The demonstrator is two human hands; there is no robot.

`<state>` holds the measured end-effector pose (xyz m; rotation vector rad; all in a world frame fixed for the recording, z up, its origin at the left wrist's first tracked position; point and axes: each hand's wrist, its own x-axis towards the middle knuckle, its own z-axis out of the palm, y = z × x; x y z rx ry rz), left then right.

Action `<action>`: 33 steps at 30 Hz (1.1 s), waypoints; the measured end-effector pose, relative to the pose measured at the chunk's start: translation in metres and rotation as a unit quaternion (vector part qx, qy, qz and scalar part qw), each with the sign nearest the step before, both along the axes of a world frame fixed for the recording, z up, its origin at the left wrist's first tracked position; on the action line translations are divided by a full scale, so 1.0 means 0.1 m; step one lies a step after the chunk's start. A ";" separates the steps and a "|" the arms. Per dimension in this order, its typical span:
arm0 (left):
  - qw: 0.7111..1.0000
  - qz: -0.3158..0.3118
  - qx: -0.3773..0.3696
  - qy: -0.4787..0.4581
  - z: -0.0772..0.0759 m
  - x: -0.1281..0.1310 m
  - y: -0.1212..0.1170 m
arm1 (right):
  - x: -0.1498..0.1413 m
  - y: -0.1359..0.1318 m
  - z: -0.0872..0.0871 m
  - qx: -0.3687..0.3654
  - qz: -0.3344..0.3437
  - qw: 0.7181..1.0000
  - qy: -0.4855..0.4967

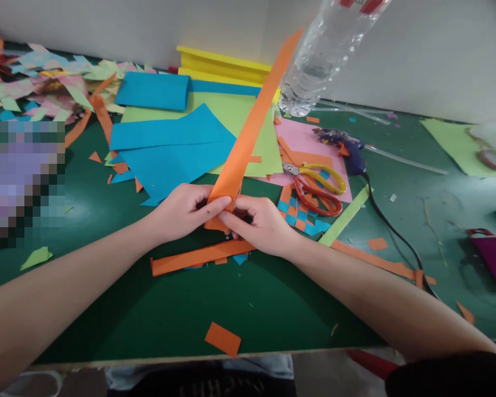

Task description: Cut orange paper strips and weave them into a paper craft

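Strip of orange paper (pixel 254 129) is held at mid-frame, its lower end between the two hands, its length rising at a tilt toward the top of the frame. Its upper tip is seen next to the bottle (pixel 303 82); whether the two touch cannot be told.

Left hand (pixel 184 212): strip pinched, thumb laid flat across its front near the bottom. Right hand (pixel 268 226): same end pinched from the other side, thumb near the left thumb, fingers curled and partly hidden behind the paper. Neither hand is spread.

Step in hand, as judged: the lower end is being folded or its layers lined up; the exact fold is covered by the fingers. For a clean crease, edges would need to be matched at the bottom and thumb pressure drawn evenly along the fold, with the tall free end kept from twisting.

Just below the hands, a folded orange strip (pixel 198 258) is laid on the green table (pixel 128 325). Right of centre, scissors (pixel 298 186) are rested partly over a woven orange-and-blue piece (pixel 300 216), with a glue gun (pixel 355 158) farther right. Blue sheets (pixel 177 160) are spread left of the held strip; paper scraps (pixel 58 85) are heaped at upper left
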<state>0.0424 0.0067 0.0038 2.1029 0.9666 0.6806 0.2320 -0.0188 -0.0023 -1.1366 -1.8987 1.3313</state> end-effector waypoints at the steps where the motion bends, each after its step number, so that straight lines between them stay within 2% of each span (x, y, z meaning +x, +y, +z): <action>1: 1.000 0.001 -0.001 0.002 0.00 0.00 0.00 | 0.00 0.00 0.00 0.002 0.000 1.000 -0.001; 33: 1.000 0.004 0.002 0.005 0.01 -0.01 -0.01 | -0.01 0.00 0.04 0.012 -0.003 1.000 -0.012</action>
